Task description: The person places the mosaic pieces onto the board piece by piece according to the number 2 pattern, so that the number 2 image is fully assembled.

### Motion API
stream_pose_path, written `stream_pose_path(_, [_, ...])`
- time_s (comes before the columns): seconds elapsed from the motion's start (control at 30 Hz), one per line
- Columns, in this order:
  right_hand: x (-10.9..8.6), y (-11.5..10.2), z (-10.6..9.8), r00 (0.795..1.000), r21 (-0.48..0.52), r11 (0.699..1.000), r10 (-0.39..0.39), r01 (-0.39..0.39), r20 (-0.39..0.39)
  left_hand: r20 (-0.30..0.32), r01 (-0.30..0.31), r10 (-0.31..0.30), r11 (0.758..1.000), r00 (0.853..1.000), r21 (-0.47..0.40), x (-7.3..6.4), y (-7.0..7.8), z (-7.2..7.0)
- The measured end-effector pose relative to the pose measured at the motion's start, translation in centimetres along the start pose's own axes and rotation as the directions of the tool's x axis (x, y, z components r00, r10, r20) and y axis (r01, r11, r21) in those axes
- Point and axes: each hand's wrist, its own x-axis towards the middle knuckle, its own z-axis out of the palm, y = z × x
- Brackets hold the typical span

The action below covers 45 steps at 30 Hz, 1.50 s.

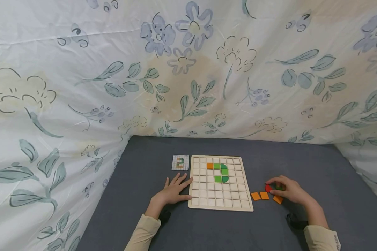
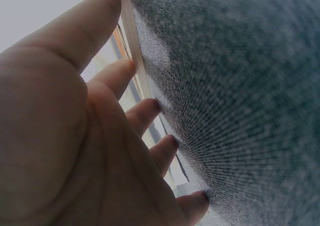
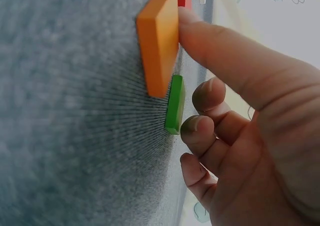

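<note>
Fingers spread, my left hand rests on the dark table, its thumb and a fingertip touching the left edge of a wooden grid board. On the board lie an orange square, several green squares and two dark green rounded tiles. To the right of the board, my right hand pinches a red tile between thumb and index finger. A green tile lies under that hand, partly hidden in the head view. Close to its thumb is an orange tile.
Two more orange squares lie between the board and the right hand. A small pattern card sits by the board's upper left corner. Floral cloth hangs behind the table and along its sides.
</note>
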Motion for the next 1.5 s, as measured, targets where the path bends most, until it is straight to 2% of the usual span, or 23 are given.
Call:
stream_pose_path(0.23, [-0.14, 0.10, 0.24, 0.997, -0.047, 0.998, -0.040, 0.037, -0.067, -0.002, 0.004, -0.004, 1.000, 1.000, 0.012, 0.11, -0.07, 0.11])
stream_pose_path(0.53, [0.00, 0.27, 0.42, 0.993, -0.099, 0.995, -0.027, 0.016, -0.112, -0.004, 0.005, -0.005, 1.000, 1.000, 0.011, 0.06, 0.09, 0.02])
stream_pose_path(0.63, [-0.01, 0.15, 0.51, 0.991, -0.111, 0.994, -0.023, 0.009, -0.129, -0.006, -0.006, 0.006, 1.000, 1.000, -0.017, -0.07, -0.01, 0.04])
stream_pose_path(0.7, [-0.02, 0.10, 0.50, 0.992, -0.112, 0.994, -0.021, 0.007, -0.127, -0.024, -0.038, 0.037, 0.999, 0.999, -0.038, 0.07, -0.53, 0.42])
stream_pose_path(0.8, [-0.06, 0.04, 0.43, 0.994, -0.095, 0.995, -0.005, -0.005, -0.109, -0.029, -0.054, 0.052, 0.996, 0.998, -0.068, -0.02, -0.61, 0.38])
stream_pose_path(1.07, [0.02, 0.08, 0.29, 0.997, -0.080, 0.997, 0.017, -0.023, -0.077, 0.001, 0.009, -0.009, 1.000, 1.000, -0.005, -0.10, 0.29, -0.13])
stream_pose_path(1.5, [0.22, -0.09, 0.08, 0.993, -0.080, 0.997, -0.009, -0.001, -0.116, -0.003, -0.006, 0.006, 1.000, 1.000, 0.011, -0.02, 0.13, 0.02])
